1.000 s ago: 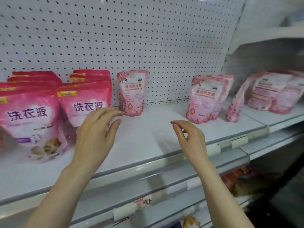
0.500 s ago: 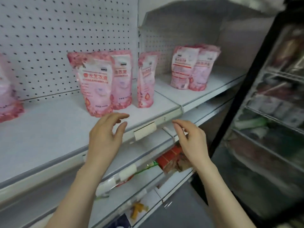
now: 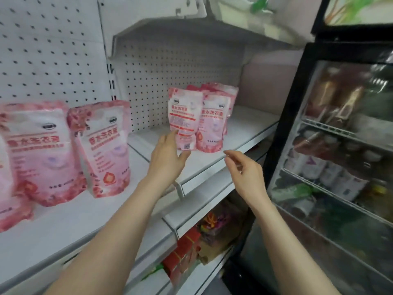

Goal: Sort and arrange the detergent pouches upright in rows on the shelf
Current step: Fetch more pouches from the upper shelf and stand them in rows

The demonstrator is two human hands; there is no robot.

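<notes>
Since the earlier frame, the view has been swung further right, and both hands have been brought up from the shelf edge toward the right-hand cluster of pouches. The left hand point(image 3: 168, 155) is shown open, fingers spread, its fingertips point(image 3: 173, 133) touching the lower left edge of the front detergent pouch point(image 3: 185, 118); no grip is closed around it. The right hand point(image 3: 244, 169) is held apart from the pouches, just in front of the shelf lip, fingers loosely curled and empty.

The front detergent pouch is seen upright on the right shelf section point(image 3: 244, 128), with its back label turned outward. A second pouch point(image 3: 213, 124) stands just beside it on the right, touching it, and further pink pouches point(image 3: 230, 92) are partly hidden behind the pair; their number cannot be told. On the left shelf section point(image 3: 63, 220), two larger-looking pink pouches stand upright: one point(image 3: 40, 154) at the far left and one point(image 3: 104, 145) just beside it. A third is cut off by the left picture edge.

White pegboard backing point(image 3: 51, 52) is seen behind both sections. An upper shelf point(image 3: 191, 33) overhangs the right cluster. A price-tag holder point(image 3: 179, 189) projects from the shelf lip beneath the left forearm. Red packaged goods point(image 3: 187, 254) lie on a lower shelf. A black-framed glass-door cooler point(image 3: 340, 156), holding blurred bottles and packets, stands immediately to the right of the shelving.
</notes>
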